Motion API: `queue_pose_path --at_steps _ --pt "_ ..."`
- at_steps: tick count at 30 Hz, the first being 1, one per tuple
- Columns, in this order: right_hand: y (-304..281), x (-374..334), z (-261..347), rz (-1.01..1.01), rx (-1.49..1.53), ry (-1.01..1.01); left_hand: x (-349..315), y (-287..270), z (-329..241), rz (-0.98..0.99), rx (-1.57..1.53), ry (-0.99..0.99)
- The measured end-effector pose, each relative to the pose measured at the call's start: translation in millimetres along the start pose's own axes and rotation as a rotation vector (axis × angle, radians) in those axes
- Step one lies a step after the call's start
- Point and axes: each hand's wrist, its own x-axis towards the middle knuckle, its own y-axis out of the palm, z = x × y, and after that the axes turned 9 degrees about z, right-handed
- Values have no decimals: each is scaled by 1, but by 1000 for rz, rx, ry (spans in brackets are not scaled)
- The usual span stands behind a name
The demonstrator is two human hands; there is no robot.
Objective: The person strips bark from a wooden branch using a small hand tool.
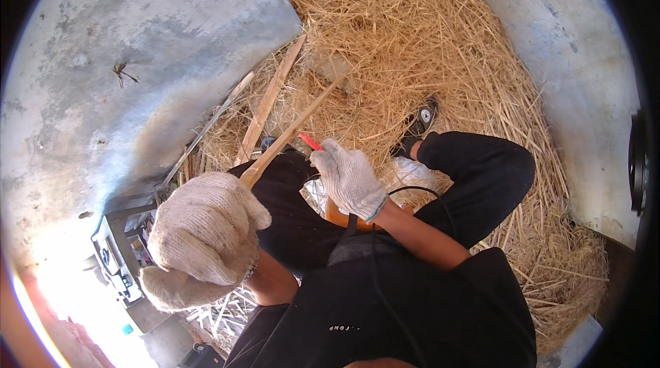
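Beyond right fingers (328, 156), seemingly red tool (309, 141)

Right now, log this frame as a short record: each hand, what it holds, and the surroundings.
left hand: gloved, fisted around the near end of a wooden stick
right hand: gloved, closed on a red-tipped tool
stick: slants up and away over the straw
ground: straw pile on a concrete floor
nearby: loose wooden slat, black cable

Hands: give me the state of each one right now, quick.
Left hand: gloved, closed in a fist around the near end of a long wooden stick.
Right hand: gloved, closed on a red-tipped tool.
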Motion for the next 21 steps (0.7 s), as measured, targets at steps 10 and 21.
queue_pose_path --at_steps 10,21 --pt "-7 11 -16 -49 -35 66 -7 -3 -2 -76 -3 1" --pt "-12 42 -103 -149 -372 339 -9 -5 -8 -85 -2 -34"
